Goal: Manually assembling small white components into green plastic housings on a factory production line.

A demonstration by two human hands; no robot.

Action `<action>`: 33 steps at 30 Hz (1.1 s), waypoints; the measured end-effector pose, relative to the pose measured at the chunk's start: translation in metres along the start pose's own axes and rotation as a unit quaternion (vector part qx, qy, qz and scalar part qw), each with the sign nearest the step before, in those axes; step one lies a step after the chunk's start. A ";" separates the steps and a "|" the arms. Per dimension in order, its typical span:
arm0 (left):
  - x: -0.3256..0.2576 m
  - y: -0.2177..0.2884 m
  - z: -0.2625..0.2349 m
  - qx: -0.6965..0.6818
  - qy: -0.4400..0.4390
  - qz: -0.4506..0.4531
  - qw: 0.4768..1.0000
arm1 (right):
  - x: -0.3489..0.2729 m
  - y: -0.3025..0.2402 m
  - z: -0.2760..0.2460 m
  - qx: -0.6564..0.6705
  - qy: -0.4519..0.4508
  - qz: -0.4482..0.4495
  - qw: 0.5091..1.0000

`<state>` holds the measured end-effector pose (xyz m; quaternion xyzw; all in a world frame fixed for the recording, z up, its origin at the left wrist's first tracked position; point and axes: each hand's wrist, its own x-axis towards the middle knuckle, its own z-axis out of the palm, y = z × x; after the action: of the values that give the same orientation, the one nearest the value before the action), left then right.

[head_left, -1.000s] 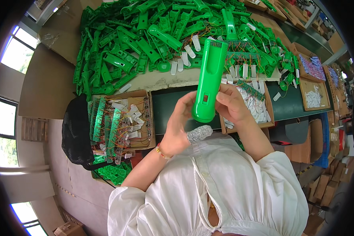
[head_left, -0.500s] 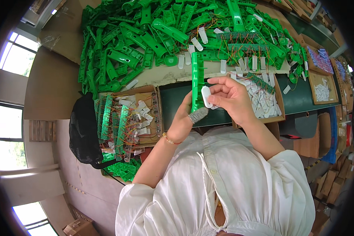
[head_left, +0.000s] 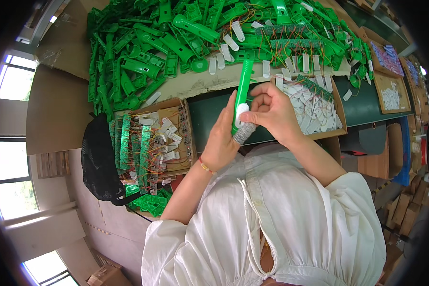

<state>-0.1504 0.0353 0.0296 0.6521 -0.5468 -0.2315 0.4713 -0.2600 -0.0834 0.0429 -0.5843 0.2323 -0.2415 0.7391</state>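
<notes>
My left hand (head_left: pixel 222 131) grips a long green plastic housing (head_left: pixel 244 82) near its lower end, the thumb wrapped in grey tape. The housing stands almost upright, leaning slightly right. Against its lower part lies a white oval plastic piece (head_left: pixel 241 112), pinched by the thumb and fingers of my right hand (head_left: pixel 275 114). The piece touches the housing; whether it is seated there I cannot tell. Right of my right hand is a cardboard box of white plastic pieces (head_left: pixel 314 110), with a green circuit board strip (head_left: pixel 315 87) lying on top.
A big heap of green housings (head_left: pixel 148 47) fills the far side. Wired circuit boards (head_left: pixel 291 43) lie at its right. On the left stands a cardboard box (head_left: pixel 188 138) with board strips and white parts, beside a black mesh bag (head_left: pixel 100 162). Shallow trays (head_left: pixel 392 107) sit far right.
The green housing has turned and tilted right, showing more of its smooth outside. My right hand has brought the white piece from beside the housing onto its lower part.
</notes>
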 end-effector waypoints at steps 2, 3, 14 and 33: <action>-0.001 -0.006 -0.005 -0.017 0.020 0.002 1.000 | 0.008 0.001 -0.004 0.069 -0.058 0.101 0.991; -0.003 -0.008 -0.008 -0.020 0.036 -0.005 0.999 | 0.012 0.001 -0.007 0.098 -0.057 0.126 0.985; -0.016 -0.031 -0.032 -0.494 0.085 -0.176 0.847 | 0.042 0.069 -0.031 -0.693 -0.245 -0.163 0.659; 0.005 -0.012 0.005 -0.484 0.120 -0.154 0.853 | -0.003 0.002 0.014 -0.432 -0.009 -0.379 0.818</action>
<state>-0.1473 0.0284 0.0177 0.4402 -0.1974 -0.4567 0.7475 -0.2538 -0.0706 0.0444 -0.8878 0.0665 -0.3719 0.2629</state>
